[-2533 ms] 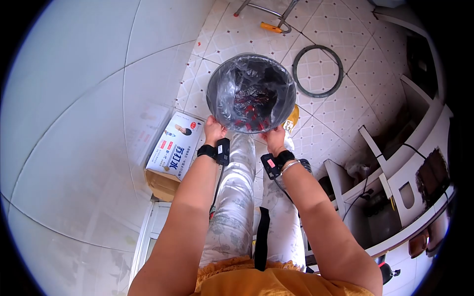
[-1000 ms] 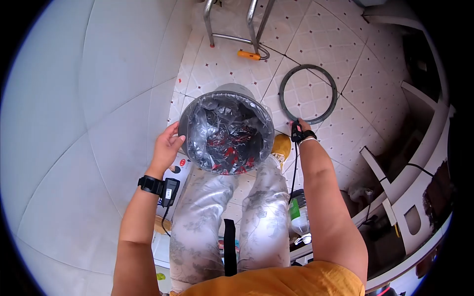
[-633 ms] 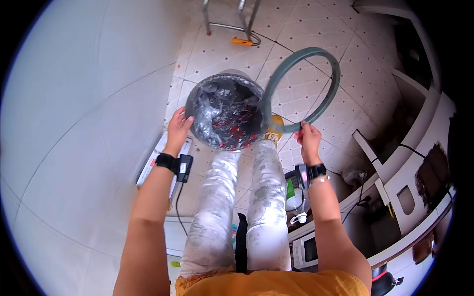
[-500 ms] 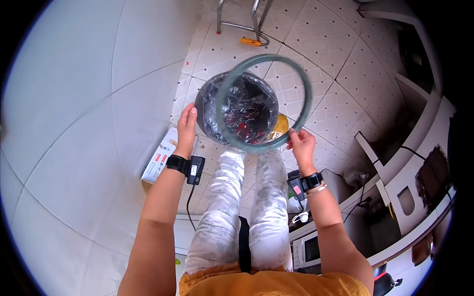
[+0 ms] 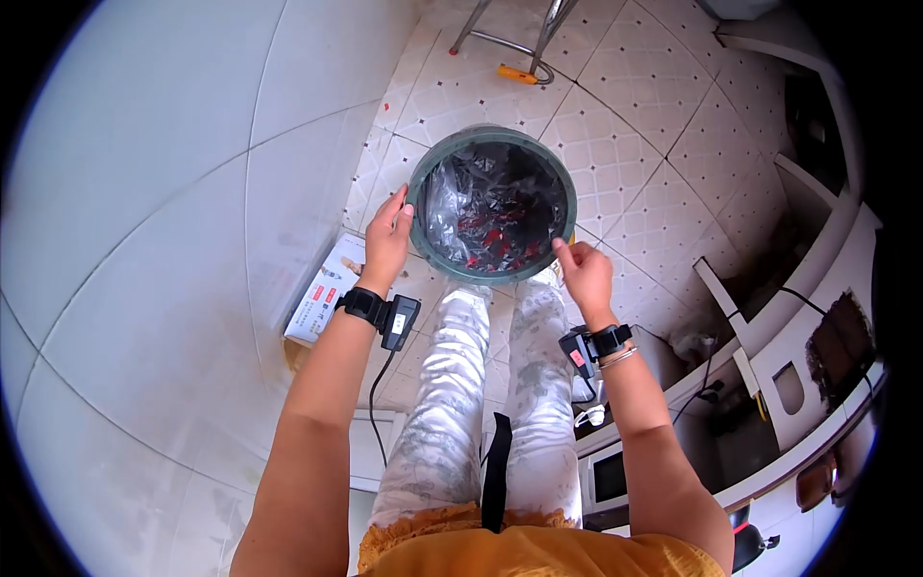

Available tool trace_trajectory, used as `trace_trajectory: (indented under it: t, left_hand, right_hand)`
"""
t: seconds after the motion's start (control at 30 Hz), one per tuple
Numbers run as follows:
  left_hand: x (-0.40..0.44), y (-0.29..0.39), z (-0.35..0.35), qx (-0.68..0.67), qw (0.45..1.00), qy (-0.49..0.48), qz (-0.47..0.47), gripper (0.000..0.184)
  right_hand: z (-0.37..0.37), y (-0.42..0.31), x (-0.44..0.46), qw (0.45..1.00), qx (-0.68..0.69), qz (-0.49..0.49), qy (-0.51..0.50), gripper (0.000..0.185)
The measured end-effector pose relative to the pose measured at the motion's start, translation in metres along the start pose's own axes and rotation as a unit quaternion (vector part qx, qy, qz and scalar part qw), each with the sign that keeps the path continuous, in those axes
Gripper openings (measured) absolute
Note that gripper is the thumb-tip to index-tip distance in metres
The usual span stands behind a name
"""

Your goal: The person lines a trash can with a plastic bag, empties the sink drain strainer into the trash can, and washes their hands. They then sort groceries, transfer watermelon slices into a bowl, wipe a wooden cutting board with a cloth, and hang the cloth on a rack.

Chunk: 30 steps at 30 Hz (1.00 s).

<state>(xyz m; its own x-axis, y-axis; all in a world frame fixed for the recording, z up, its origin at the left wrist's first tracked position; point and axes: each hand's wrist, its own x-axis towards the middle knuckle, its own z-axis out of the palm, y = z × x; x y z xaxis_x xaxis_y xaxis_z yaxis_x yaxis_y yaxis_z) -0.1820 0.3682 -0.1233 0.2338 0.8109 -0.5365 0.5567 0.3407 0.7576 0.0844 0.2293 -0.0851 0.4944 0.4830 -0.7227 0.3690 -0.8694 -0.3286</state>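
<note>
A round trash bin lined with a clear plastic bag (image 5: 445,207) stands in front of my feet, with red scraps visible inside. The green bin ring (image 5: 492,135) lies around its mouth, over the bag's edge. My left hand (image 5: 386,245) grips the ring at the left side, thumb on top and fingers along the outside. At the lower right, my right hand (image 5: 588,276) holds the same ring between thumb and bent fingers. The bin's outer wall is mostly hidden beneath the ring.
A white printed box (image 5: 330,286) sits by the tiled wall (image 5: 173,221) at left. Metal stool legs (image 5: 502,40) with an orange-handled item (image 5: 517,74) are ahead. White cabinets (image 5: 798,404) line the right, and a cable hangs from each wrist device.
The ring has moved left from beside and above the bin onto its mouth. My left hand now grips the ring instead of only the bin's side. The view has shifted slightly.
</note>
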Motion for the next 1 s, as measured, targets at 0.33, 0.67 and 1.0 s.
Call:
trace_trajectory:
  t: [0.33,0.67,1.0]
  left_hand:
    - [0.026,-0.022,-0.005,0.023,0.997,-0.067,-0.039,0.03]
    - [0.021,-0.017,0.0,-0.032,0.996,-0.031,-0.081,0.027]
    - [0.02,-0.021,-0.004,-0.045,0.996,-0.068,-0.046,0.025]
  right_hand:
    - [0.021,0.038,0.07,0.967,0.24,-0.08,-0.027,0.031]
    - [0.077,-0.046,0.029,0.933,-0.119,-0.258,-0.223,0.04]
    - [0.156,-0.092,0.085,0.913,-0.329,-0.057,-0.234,0.048]
